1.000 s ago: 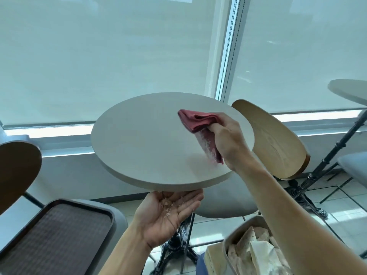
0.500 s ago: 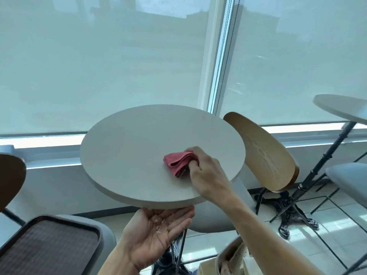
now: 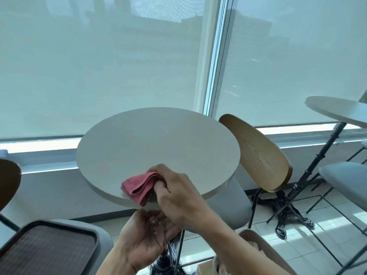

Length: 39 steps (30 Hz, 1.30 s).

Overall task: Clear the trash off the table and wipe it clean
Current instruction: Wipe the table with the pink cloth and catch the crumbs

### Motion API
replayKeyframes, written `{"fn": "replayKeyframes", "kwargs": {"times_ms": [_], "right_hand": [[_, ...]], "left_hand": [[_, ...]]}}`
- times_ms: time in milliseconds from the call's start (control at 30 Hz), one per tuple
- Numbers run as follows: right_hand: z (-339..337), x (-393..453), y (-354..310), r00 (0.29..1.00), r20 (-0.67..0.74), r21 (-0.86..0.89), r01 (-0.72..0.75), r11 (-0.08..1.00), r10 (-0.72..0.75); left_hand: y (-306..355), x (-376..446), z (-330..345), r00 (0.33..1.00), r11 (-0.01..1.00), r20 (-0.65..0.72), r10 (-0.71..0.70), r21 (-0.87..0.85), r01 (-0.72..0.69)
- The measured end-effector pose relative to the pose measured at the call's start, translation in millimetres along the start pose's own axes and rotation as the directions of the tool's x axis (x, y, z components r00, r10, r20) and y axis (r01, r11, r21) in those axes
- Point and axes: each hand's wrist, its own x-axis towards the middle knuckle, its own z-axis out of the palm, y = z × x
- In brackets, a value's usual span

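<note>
My right hand (image 3: 178, 192) grips the folded red cloth (image 3: 140, 185) at the near edge of the round table (image 3: 158, 143), fingers curled over its right end while the rest of the fold lies flat on the top and its lower corner hangs just past the rim. My left hand (image 3: 147, 235) sits cupped, palm up and fingers relaxed, directly under that edge, and a small heap of crumbs (image 3: 156, 223) lies in the palm.

The cloth is soft and light, and I judge it will bunch or unfold if I pinch only one layer, so the place to hold it is across the whole stack of folds with the flat underside left free to drag on the table. It looks thick enough to push loose bits ahead of it, not smear them.

The crumbs are the awkward part: dry, tiny and nearly weightless, they cannot be picked up one by one and will likely scatter with a quick flick. I think a slow sweep over the rim into the cupped palm suits them, with that palm kept level and tucked close under the edge.

A dark tray (image 3: 45, 249) sits near left, and a container of crumpled paper (image 3: 256, 253) is near right.
</note>
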Motion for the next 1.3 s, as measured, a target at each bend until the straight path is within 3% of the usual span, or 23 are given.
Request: {"fn": "replayKeyframes", "kwargs": {"times_ms": [100, 200, 267, 367, 500, 600, 767, 1000, 1133, 1300], "right_hand": [[0.9, -5.1, 1.4, 0.999, 0.019, 0.026, 0.029, 0.999, -0.029], [-1.0, -5.3, 5.5, 0.999, 0.045, 0.096, 0.010, 0.995, -0.014], [-3.5, -0.7, 4.9, 0.998, 0.062, 0.293, -0.033, 0.955, 0.015], [-11.5, 19.5, 0.1, 0.990, 0.040, 0.645, -0.128, 0.754, 0.134], [-20.5, 68.8, 9.1, 0.930, -0.254, 0.538, -0.094, 0.838, 0.267], [-24.6, 103.5, 20.3, 0.893, -0.347, 0.310, -0.178, 0.934, 0.286], [-0.4, 145.3, 24.7, 0.946, -0.175, 0.068, -0.266, 0.961, 0.274], [50.4, 179.8, -4.4, 0.987, 0.110, -0.039, -0.112, 0.993, 0.116], [69.6, 178.6, -14.3, 0.962, 0.274, -0.005, 0.019, 1.000, -0.017], [63.0, 150.8, -17.4, 0.870, 0.470, 0.129, 0.103, 0.986, -0.152]], "left_hand": [[-0.2, -6.8, 6.2, 0.998, 1.000, 0.069, 0.000, -0.008, 0.001], [-1.0, -4.8, 4.1, 1.000, 1.000, 0.004, 0.002, -0.022, -0.002], [-0.7, -2.8, 5.4, 0.998, 1.000, -0.054, -0.025, -0.009, 0.024], [1.1, -1.8, 5.6, 0.993, 0.999, -0.115, -0.038, 0.014, 0.040], [6.0, -4.3, 1.8, 0.985, 0.998, -0.158, -0.065, -0.003, 0.066], [12.3, -8.3, -4.0, 0.986, 0.997, -0.152, -0.069, -0.026, 0.066], [24.7, -19.4, -3.2, 0.991, 0.998, -0.119, -0.056, -0.014, 0.055], [28.2, -21.3, -6.1, 0.992, 0.997, -0.096, -0.076, -0.020, 0.074], [29.3, -20.2, -9.3, 0.992, 0.996, -0.093, -0.085, -0.021, 0.083], [27.4, -18.2, -8.3, 0.993, 0.996, -0.088, -0.075, -0.050, 0.071]]}}
